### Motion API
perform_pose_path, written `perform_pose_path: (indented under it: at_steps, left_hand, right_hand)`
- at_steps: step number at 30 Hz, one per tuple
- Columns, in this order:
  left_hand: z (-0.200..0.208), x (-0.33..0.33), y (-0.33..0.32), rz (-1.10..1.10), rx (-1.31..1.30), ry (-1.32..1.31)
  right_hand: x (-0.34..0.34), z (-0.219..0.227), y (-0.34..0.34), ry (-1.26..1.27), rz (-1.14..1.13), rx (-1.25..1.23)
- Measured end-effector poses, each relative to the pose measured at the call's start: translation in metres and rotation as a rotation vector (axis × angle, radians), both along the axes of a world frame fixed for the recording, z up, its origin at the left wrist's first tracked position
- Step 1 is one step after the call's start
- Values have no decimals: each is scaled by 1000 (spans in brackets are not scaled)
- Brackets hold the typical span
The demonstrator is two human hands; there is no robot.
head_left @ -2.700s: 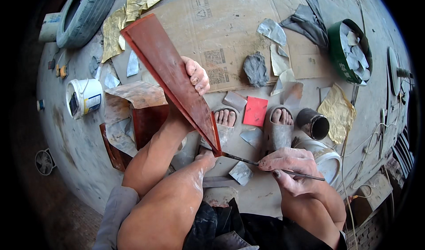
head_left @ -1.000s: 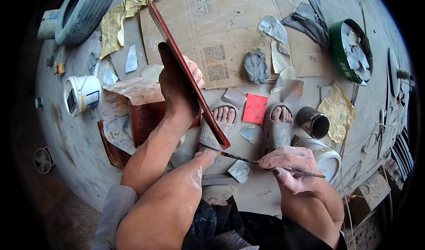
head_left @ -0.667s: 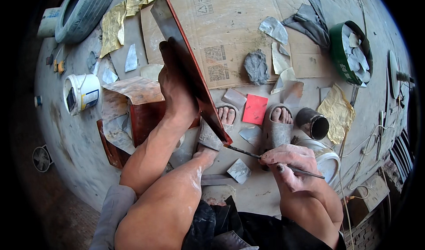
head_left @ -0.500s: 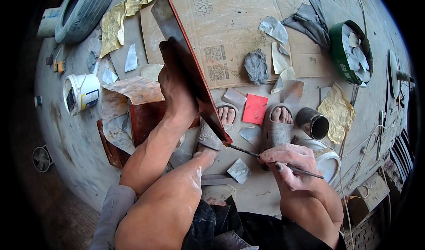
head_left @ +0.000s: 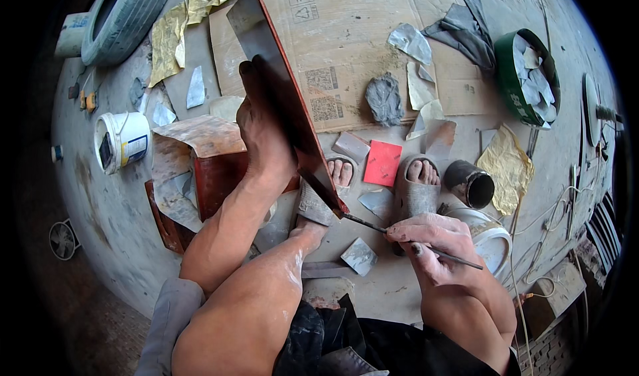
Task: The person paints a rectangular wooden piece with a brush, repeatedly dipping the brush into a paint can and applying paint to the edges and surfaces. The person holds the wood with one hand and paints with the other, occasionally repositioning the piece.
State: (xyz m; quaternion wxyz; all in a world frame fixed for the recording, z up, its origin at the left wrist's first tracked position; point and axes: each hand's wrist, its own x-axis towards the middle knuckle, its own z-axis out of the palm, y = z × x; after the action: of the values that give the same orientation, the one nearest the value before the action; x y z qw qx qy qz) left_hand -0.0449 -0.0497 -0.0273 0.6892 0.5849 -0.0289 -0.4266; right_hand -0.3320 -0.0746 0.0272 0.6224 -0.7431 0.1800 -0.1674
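My left hand (head_left: 265, 136) holds a long, glossy red-brown board (head_left: 287, 86) tilted up on its edge. The thumb lies along the board's near face, while the other fingers are hidden behind it. In my right hand (head_left: 440, 241) is a thin dark paintbrush (head_left: 363, 222), pinched between thumb and fingers. Its tip touches the lower corner of the board, where the edge looks bright red. Below my left forearm, another red-brown piece (head_left: 219, 183) lies partly under a stained sheet (head_left: 203, 136).
A flattened cardboard sheet (head_left: 359, 16) covers the floor ahead. Around lie a red sandpaper square (head_left: 383, 163), a grey rag (head_left: 384, 100), a dark cup (head_left: 470, 185), a white bucket (head_left: 124, 143), a green tub (head_left: 516, 86) of scraps and a tyre (head_left: 126, 20). My sandalled feet are below.
My right hand has shifted slightly left with the paintbrush, whose tip stays at the board's lower corner. The board and my left hand have hardly moved.
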Motion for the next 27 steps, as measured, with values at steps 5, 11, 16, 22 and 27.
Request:
perform_pose_path:
  at_steps: [5, 11, 16, 22, 27]
  left_hand:
    - [-4, 5, 1, 16, 21, -15]
    - [-8, 6, 3, 7, 49, -81]
    - [-5, 6, 0, 45, 113, -113]
    - [1, 6, -1, 21, 171, -137]
    - [1, 8, 7, -70, 209, -476]
  right_hand:
    - [1, 15, -5, 76, 19, -73]
    - [-1, 8, 5, 45, -66, -53]
    - [-8, 9, 2, 91, -78, -64]
    - [-12, 4, 12, 134, -186, -51]
    - [-17, 7, 12, 145, -236, -87]
